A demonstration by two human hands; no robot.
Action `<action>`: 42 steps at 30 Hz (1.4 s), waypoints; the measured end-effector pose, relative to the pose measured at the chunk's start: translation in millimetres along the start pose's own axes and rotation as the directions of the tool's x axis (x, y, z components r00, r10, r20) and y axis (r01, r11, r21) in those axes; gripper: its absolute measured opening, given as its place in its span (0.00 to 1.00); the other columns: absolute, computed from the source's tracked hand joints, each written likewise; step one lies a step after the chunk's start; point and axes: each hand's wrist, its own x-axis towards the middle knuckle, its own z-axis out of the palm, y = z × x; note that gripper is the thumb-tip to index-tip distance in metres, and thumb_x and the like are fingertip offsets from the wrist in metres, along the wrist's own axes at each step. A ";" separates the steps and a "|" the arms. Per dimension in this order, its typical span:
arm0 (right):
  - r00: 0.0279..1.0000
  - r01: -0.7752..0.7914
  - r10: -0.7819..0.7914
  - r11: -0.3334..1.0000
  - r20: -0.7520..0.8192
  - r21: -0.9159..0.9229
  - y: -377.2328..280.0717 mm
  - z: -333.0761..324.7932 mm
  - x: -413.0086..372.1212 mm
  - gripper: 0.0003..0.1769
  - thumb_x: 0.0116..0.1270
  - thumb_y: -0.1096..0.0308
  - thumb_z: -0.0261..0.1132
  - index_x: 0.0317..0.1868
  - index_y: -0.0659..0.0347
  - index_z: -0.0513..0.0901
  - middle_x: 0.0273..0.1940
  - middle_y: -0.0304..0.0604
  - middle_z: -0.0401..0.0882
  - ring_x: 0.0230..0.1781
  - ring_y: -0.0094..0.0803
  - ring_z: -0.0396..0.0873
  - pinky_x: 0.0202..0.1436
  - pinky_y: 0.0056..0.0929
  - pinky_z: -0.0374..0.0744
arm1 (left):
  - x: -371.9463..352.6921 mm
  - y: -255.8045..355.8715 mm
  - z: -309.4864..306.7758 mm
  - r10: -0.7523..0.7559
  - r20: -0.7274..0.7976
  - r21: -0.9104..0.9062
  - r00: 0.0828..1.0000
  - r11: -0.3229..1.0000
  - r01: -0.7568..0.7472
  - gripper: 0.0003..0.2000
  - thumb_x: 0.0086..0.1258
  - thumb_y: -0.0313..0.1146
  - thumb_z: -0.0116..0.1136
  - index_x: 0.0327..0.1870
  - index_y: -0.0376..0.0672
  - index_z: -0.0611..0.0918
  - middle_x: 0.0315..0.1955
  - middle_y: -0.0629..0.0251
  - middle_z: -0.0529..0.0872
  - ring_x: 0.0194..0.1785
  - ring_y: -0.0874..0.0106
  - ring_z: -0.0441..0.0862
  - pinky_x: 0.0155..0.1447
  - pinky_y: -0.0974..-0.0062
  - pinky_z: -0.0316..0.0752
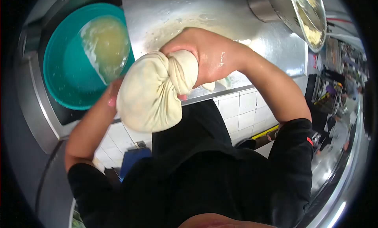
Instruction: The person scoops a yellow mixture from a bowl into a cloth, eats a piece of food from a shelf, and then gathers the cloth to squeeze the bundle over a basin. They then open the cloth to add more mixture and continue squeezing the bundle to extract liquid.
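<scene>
A bulging cream cloth bundle [147, 96] fills the middle left of the view, its neck twisted tight. My right hand [197, 52] is closed round that twisted neck, with wet skin on its back. At the bundle's left side shows part of my left hand [114, 92]; the cloth hides most of its fingers. Behind the hands, a wet steel counter [157, 11] carries splashes of pale liquid. A teal basin [61, 76] with cloudy, yellowish liquid inside stands to the left.
At the top right is a metal pot [264, 7] beside a wide metal bowl [322, 35] holding pale yellow crumbly matter. Small white pieces [208, 86] lie near the counter's front edge. White tiles [239, 104] and a blue object [134, 159] are below. People are in the right background.
</scene>
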 end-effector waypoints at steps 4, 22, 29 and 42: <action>1.000 0.004 -0.009 0.974 -0.023 -0.225 -20.0 -15.3 9.8 0.16 0.43 0.69 0.73 0.34 0.62 0.81 0.31 0.50 0.82 0.34 0.49 0.80 0.36 0.36 0.78 | 5.5 -1.1 -12.5 0.040 -0.040 -0.260 0.998 0.964 -0.049 0.50 0.42 0.51 0.77 0.65 0.32 0.64 0.56 0.51 0.76 0.55 0.60 0.77 0.62 0.67 0.73; 0.718 -0.550 0.689 0.474 -0.100 -0.687 9.3 14.7 32.2 0.10 0.51 0.71 0.62 0.32 0.68 0.83 0.33 0.56 0.83 0.39 0.50 0.83 0.44 0.41 0.80 | 22.8 67.1 3.7 0.272 -0.226 0.969 0.936 -0.034 0.244 0.43 0.36 0.24 0.72 0.62 0.43 0.68 0.48 0.52 0.73 0.53 0.51 0.73 0.55 0.62 0.73; 0.617 -0.690 0.772 0.436 -0.154 -0.578 34.6 27.1 18.3 0.11 0.49 0.71 0.62 0.32 0.70 0.83 0.32 0.59 0.82 0.35 0.51 0.82 0.41 0.40 0.81 | 37.6 10.7 -36.2 0.525 0.114 0.924 0.843 -0.369 0.104 0.36 0.41 0.17 0.62 0.60 0.46 0.72 0.51 0.54 0.71 0.53 0.52 0.72 0.55 0.61 0.74; 0.659 -0.609 0.728 0.366 -0.191 -0.704 38.8 99.2 -21.4 0.07 0.57 0.71 0.61 0.34 0.62 0.83 0.32 0.54 0.84 0.35 0.47 0.86 0.40 0.41 0.83 | 15.8 -100.7 3.3 0.822 0.070 0.897 0.565 -0.299 0.325 0.23 0.51 0.33 0.65 0.51 0.60 0.79 0.52 0.62 0.73 0.59 0.56 0.69 0.62 0.55 0.67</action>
